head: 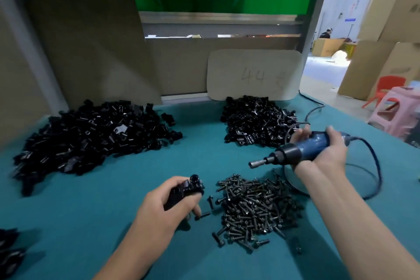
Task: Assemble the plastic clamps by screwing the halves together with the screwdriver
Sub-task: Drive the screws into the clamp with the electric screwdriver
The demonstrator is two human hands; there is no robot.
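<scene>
My left hand (pixel 163 207) grips a black plastic clamp (pixel 185 190) low over the teal table, with a screw head showing at the clamp's top end. My right hand (pixel 327 150) holds a blue electric screwdriver (pixel 302 149) level above the table, its metal socket tip (pixel 258 162) pointing left, about a hand's width right of and above the clamp. A heap of dark screws (pixel 254 207) lies between my two forearms. A few loose screws (pixel 205 208) lie just under my left fingers.
A large pile of black clamp halves (pixel 91 136) fills the left back of the teal table (pixel 127 179); a second pile (pixel 254 118) sits at the back centre-right. The screwdriver's black cord (pixel 375 166) loops at the right. More black parts (pixel 9 250) lie at the near left edge.
</scene>
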